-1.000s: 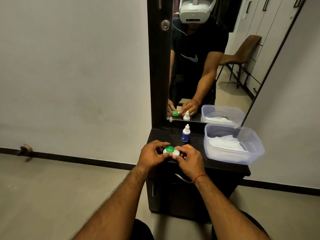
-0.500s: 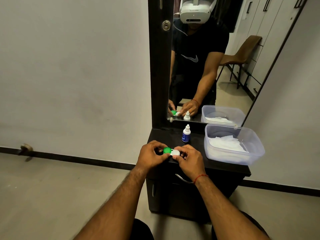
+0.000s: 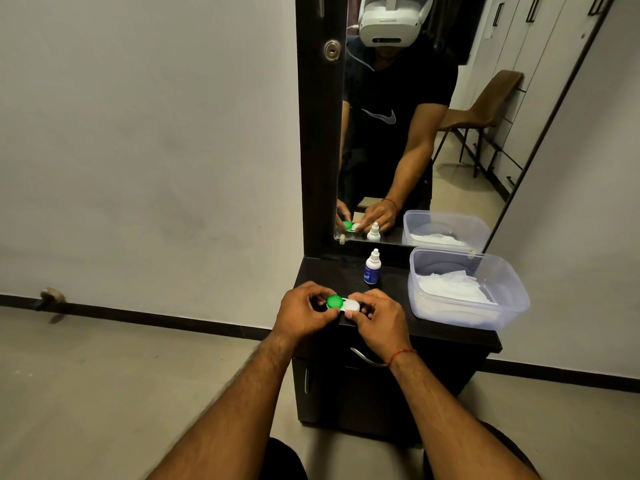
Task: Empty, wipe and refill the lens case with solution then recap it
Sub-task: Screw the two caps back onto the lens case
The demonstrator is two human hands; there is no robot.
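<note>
Lens case (image 3: pixel 343 304) sitting low at front-left edge of dresser top (image 3: pixel 394 271), possibly resting on it. Left hand (image 3: pixel 304 315) pinching green cap (image 3: pixel 334 301) end, right hand (image 3: pixel 377 318) gripping white cap (image 3: pixel 352 305) end. Solution bottle (image 3: pixel 372 271) standing upright just behind; plastic tub (image 3: pixel 467 317) holding tissues (image 3: pixel 453 289), sitting to the right.

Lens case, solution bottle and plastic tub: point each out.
lens case (image 3: pixel 334 301): head view, green cap
solution bottle (image 3: pixel 371 274): head view, blue label
plastic tub (image 3: pixel 450 313): head view, near wall
</note>
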